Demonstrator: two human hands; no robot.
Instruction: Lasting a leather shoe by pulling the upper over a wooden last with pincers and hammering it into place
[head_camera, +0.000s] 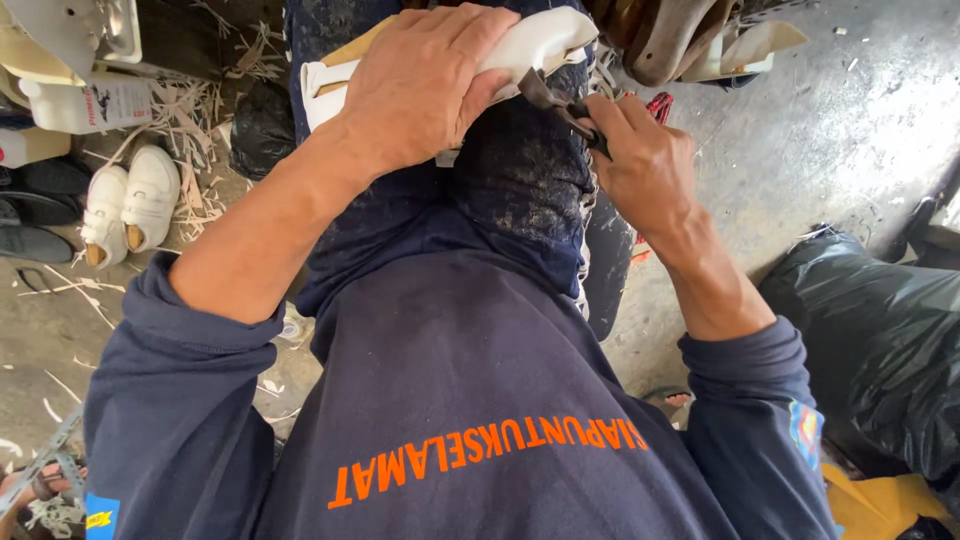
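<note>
Our left hand (425, 85) fingers clamp the white moulded shoe upper (540, 40) on our knee; right hand (645, 165) fingers pinch a dark metal plier tool (560, 105).

Smooth matt white shoe sole (540, 40); rough grey concrete floor (800, 130).

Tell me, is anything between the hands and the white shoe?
Nothing visible. The left hand presses directly on the white shoe on the person's lap, and the right hand grips a dark tool whose tip touches the shoe.
</note>
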